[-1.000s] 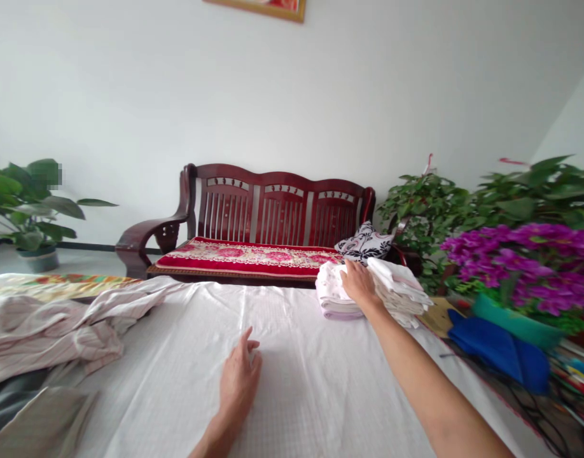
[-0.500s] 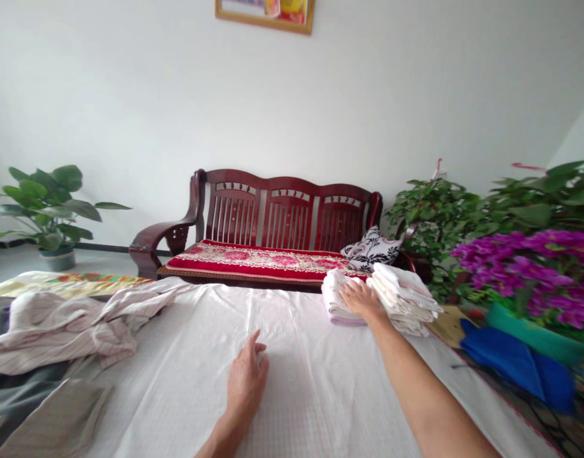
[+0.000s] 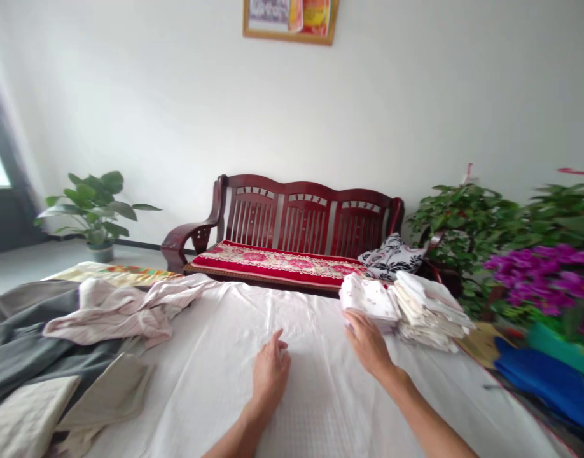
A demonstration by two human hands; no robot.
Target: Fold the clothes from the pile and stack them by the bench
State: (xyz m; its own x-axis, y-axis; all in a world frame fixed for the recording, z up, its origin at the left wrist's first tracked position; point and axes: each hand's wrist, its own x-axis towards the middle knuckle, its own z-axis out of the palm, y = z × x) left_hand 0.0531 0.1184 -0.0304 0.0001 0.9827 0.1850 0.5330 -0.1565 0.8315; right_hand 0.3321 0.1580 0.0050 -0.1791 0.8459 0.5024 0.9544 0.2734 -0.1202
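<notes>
My left hand (image 3: 271, 367) is over the middle of the white cloth (image 3: 210, 381) spread before me, its fingers apart and nothing in them. At the near left edge of a folded white stack with small prints (image 3: 371, 298), my right hand (image 3: 367, 340) has its fingers stretched out and holds nothing; I cannot tell whether the fingertips touch the stack. Close against its right side stands a second folded pile (image 3: 430, 312) in white and cream. Over on the left lies a crumpled pink striped garment (image 3: 115, 312) on top of grey clothes (image 3: 29, 356).
Beyond the cloth stands a dark red wooden bench (image 3: 301, 216) with a red floral cover and a patterned cushion (image 3: 394, 256). Blue fabric (image 3: 544, 381) and purple flowers (image 3: 544, 277) sit at the right. Beige folded cloth (image 3: 105, 394) lies at the near left.
My right hand has come back from the top of the printed stack to its near left edge. The view has swung left, so things appear farther right. The left hand stays over the cloth.
</notes>
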